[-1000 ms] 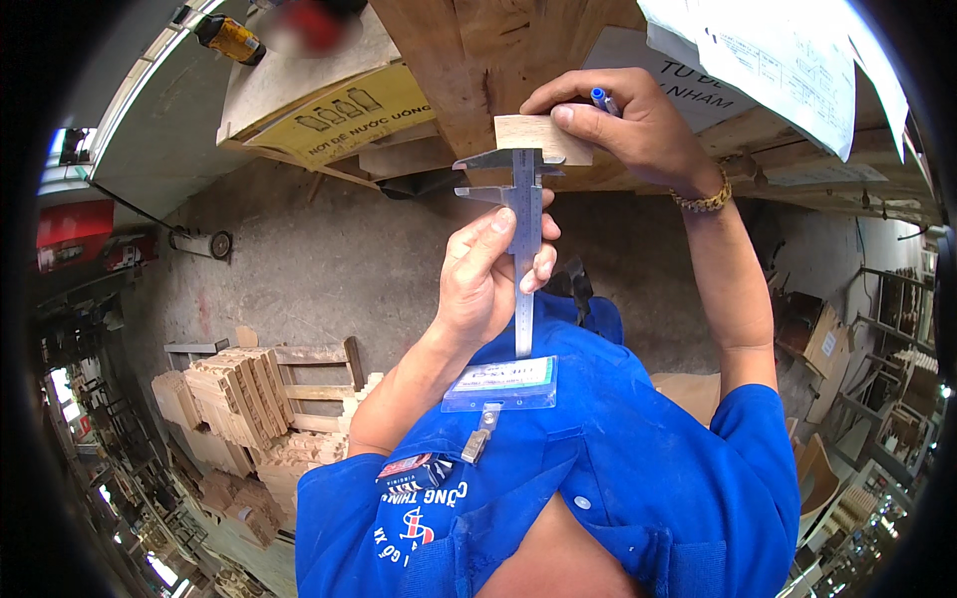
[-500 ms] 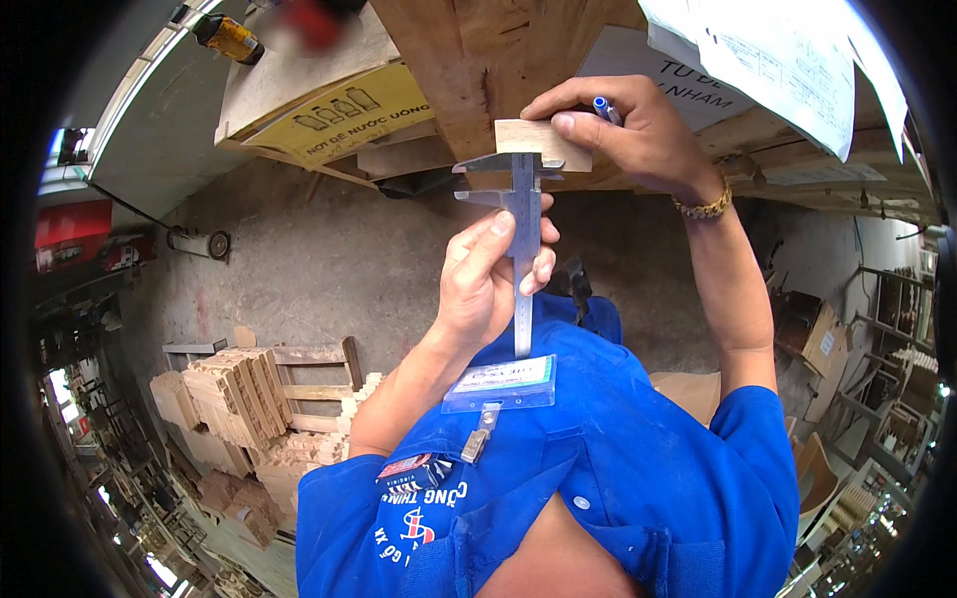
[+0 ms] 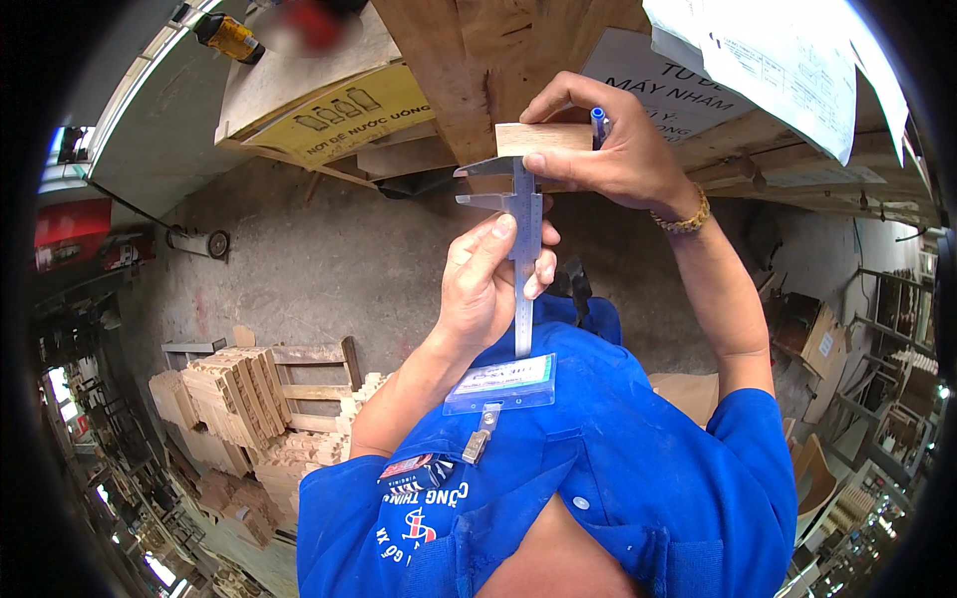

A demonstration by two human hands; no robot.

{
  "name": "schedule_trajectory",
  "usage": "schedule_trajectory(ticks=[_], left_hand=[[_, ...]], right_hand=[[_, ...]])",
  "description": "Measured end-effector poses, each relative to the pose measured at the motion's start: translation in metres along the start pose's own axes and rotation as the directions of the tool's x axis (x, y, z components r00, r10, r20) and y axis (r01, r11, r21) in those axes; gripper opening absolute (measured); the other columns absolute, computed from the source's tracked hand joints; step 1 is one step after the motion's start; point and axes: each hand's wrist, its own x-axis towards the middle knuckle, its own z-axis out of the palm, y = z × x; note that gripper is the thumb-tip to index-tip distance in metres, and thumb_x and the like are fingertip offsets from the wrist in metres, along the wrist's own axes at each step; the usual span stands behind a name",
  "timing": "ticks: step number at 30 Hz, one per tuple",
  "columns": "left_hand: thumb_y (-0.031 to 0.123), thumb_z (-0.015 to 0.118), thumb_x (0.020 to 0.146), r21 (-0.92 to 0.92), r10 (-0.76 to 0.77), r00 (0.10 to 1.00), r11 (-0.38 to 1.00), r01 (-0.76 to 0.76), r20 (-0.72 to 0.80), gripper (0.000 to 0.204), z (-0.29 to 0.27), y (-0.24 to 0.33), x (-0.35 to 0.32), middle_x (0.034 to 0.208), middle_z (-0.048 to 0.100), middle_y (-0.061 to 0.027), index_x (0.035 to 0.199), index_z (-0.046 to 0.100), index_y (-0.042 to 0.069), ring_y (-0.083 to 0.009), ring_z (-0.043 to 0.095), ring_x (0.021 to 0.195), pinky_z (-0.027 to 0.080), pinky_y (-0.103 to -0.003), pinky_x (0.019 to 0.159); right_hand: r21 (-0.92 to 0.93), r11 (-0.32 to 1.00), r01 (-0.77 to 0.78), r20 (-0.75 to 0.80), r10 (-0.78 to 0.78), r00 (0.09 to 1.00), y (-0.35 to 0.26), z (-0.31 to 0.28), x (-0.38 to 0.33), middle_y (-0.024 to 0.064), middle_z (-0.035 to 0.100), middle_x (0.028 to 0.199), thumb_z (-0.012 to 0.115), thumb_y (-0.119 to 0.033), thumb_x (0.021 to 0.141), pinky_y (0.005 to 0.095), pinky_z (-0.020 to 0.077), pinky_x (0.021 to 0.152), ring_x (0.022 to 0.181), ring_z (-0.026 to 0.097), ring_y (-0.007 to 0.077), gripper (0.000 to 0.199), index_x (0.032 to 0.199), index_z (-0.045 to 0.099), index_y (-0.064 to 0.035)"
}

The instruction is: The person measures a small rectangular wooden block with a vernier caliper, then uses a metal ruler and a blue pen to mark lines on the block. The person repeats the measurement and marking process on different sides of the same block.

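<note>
block [image 3: 553, 138]: just beyond caliper [image 3: 526, 234] head, outside its parted jaws; contact unclear. changed: right hand [image 3: 633, 149] shifted grip, thumb now at near edge, block levelled from tilt. my read: squarer to caliper. block pale, rectangular, faint grain. right fingers pinch it, pen [image 3: 598, 122] tucked alongside. left hand [image 3: 483, 289] wrapped round caliper, thumb on slide.

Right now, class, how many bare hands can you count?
2: the left hand, gripping the caliper, and the right hand, pinching the wooden block. Others may be hidden.
</note>
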Motion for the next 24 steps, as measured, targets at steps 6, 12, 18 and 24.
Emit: schedule_trajectory(ticks=[6,12,18,24], left_hand=[[0.033,0.045,0.108,-0.005,0.005,1.0,1.0,-0.005,-0.01,0.049,-0.0005,-0.0007,0.0001,0.105,0.063,-0.0175,0.134,0.048,-0.008,-0.0205,0.063,0.076,0.049,-0.026,0.057],[0.031,0.047,0.107,-0.034,0.013,1.0,0.999,-0.014,-0.025,0.039,0.0022,0.0006,0.0005,0.102,0.064,-0.0173,0.118,0.056,-0.006,-0.0208,0.064,0.075,0.05,-0.027,0.058],[0.031,0.049,0.107,-0.037,0.021,0.999,0.999,-0.022,-0.028,0.039,0.0048,0.0028,0.0012,0.1,0.065,-0.0164,0.11,0.06,-0.006,-0.0202,0.064,0.074,0.05,-0.028,0.059],[0.031,0.049,0.107,-0.034,0.028,0.999,0.999,-0.029,-0.028,0.039,0.0049,0.0035,0.0017,0.1,0.065,-0.0162,0.11,0.061,-0.006,-0.0202,0.065,0.074,0.049,-0.028,0.059]], right_hand=[[0.037,0.999,-0.026,-0.007,0.026,1.0,0.0017,0.0016,-0.0003,0.0036,0.066,0.093,0.082,-0.018,0.083,0.0247,0.0498,0.079,0.089,0.061,0.0085,0.032,0.104,0.067,0.0014],[0.069,0.997,-0.044,-0.011,0.045,0.999,0.0027,0.0028,-0.0004,0.0039,0.067,0.094,0.082,-0.016,0.083,0.0246,0.0501,0.08,0.09,0.062,0.0086,0.031,0.103,0.067,0.0014],[0.098,0.993,-0.059,-0.015,0.06,0.998,0.0024,0.0039,0.0004,0.0039,0.068,0.093,0.082,-0.013,0.083,0.0244,0.0503,0.08,0.09,0.062,0.0084,0.028,0.102,0.067,0.0015],[0.122,0.989,-0.081,-0.017,0.083,0.996,-0.0001,0.0042,0.0017,0.004,0.067,0.093,0.081,-0.013,0.082,0.0244,0.0502,0.079,0.088,0.062,0.0082,0.027,0.101,0.068,0.0019]])
